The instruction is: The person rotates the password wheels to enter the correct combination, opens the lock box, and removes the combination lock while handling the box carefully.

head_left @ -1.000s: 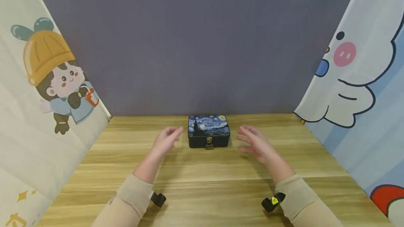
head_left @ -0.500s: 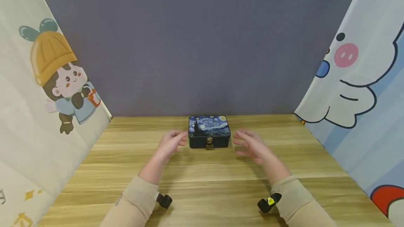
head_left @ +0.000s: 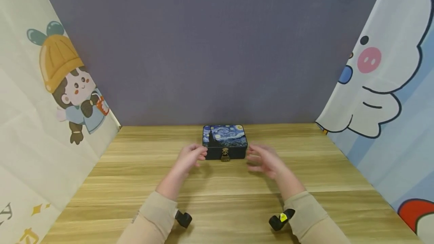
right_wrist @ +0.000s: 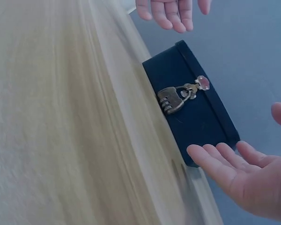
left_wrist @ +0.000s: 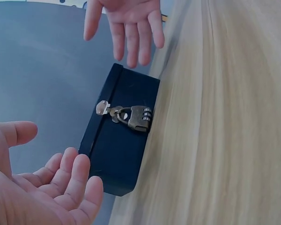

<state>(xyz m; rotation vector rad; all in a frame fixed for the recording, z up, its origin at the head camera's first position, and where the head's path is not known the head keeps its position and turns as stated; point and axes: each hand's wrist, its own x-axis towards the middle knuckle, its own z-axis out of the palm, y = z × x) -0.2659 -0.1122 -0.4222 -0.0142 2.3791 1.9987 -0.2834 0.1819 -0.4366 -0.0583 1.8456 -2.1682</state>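
Note:
A small dark box (head_left: 225,137) with a starry night painting on its lid stands on the wooden table. From the clasp on its front hangs a brass combination padlock (left_wrist: 139,118), its number wheels visible in both wrist views. My left hand (head_left: 190,157) is at the box's left front corner, fingers loosely bent and holding nothing. On the other side, my right hand (head_left: 266,161) has its fingertips right by the box's right end. Both palms face inward toward the box, thumbs apart from the fingers, as the right wrist view shows of the right hand (right_wrist: 253,178).
The wooden table (head_left: 230,191) runs back to a grey upright panel (head_left: 217,48) just behind the box. Printed cloths with cartoon figures hang at left (head_left: 34,142) and right (head_left: 390,123). A black wrist camera (head_left: 183,219) sits at the left sleeve.
Both hands have moved inward, closing in on the box from its two sides. The box has stayed in place, and the head view has shifted slightly.

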